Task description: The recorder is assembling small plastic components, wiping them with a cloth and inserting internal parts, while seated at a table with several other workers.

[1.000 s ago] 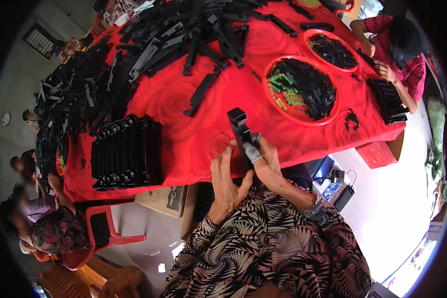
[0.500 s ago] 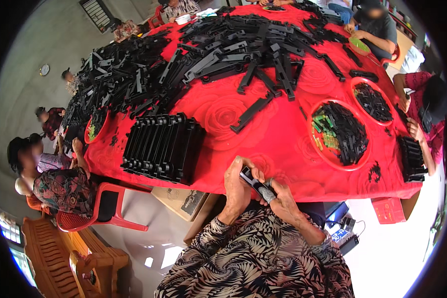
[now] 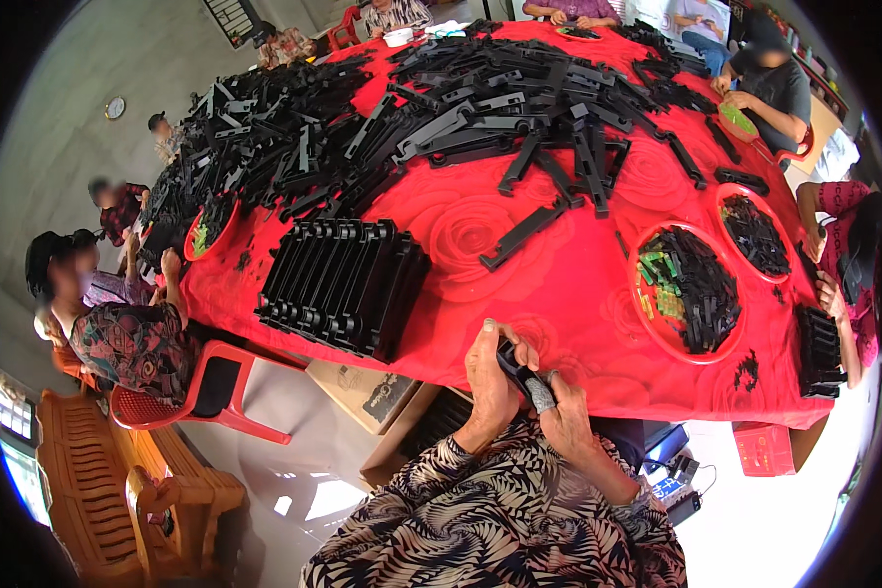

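Note:
At the table's near edge, my left hand (image 3: 490,380) is closed round a black plastic part (image 3: 509,359), its thumb pointing up. My right hand (image 3: 565,419) closes on the near end of the same part. A grey, wrapped-looking strip (image 3: 539,394) shows by the right fingers; I cannot tell whether it covers a finger or belongs to the part. Left of my hands stands a neat stack of long black plastic parts (image 3: 338,284). To the right, a red basin (image 3: 641,328) holds small black, green and yellow pieces.
A large heap of long black parts (image 3: 519,98) covers the far table. Another red basin (image 3: 786,230) lies beyond the first. Co-workers sit round the red tablecloth (image 3: 451,338). A red chair (image 3: 227,392) and a wooden bench (image 3: 88,490) stand at the left.
The view has shifted, so the table and my hands appear slightly lower and further right. The black part has tilted between my hands, and both still hold it.

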Tool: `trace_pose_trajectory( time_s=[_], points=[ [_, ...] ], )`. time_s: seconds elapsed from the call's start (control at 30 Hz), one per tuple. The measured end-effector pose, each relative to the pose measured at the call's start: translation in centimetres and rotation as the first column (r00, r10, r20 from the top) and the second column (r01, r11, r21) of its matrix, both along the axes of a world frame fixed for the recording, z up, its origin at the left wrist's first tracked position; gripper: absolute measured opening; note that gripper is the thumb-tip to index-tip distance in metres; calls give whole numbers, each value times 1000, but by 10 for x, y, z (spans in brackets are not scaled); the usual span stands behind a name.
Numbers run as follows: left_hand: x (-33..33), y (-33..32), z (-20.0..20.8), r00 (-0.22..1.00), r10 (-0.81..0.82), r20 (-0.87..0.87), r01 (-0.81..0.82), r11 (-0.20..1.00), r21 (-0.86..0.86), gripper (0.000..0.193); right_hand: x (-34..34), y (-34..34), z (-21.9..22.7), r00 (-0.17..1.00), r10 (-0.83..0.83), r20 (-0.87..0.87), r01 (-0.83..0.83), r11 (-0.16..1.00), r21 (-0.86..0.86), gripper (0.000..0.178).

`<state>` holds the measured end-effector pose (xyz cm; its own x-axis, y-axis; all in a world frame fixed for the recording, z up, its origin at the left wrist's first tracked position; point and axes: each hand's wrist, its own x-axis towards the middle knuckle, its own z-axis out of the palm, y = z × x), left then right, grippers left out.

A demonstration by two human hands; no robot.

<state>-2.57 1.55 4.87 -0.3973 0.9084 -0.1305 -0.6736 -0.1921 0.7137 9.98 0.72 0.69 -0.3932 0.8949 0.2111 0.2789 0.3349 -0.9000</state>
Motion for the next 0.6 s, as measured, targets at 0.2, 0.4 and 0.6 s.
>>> trace_pose_trajectory(
  time_s=[0.2, 0.4, 0.6],
  points=[
    [-1, -4, 1, 1000, 14, -22, -13, 999, 38, 42, 2, 3, 8, 999, 37, -21, -37, 999, 8, 9],
    [-3, -11, 9, 999, -24, -27, 25, 998, 53, 35, 2, 1, 2, 997, 64, -51, -64, 998, -2, 9],
    [-4, -17, 8, 996, -76, -51, 81, 990, 112, 31, 6, 0, -3, 990, 111, -91, -116, 992, -49, 14]
  ],
)
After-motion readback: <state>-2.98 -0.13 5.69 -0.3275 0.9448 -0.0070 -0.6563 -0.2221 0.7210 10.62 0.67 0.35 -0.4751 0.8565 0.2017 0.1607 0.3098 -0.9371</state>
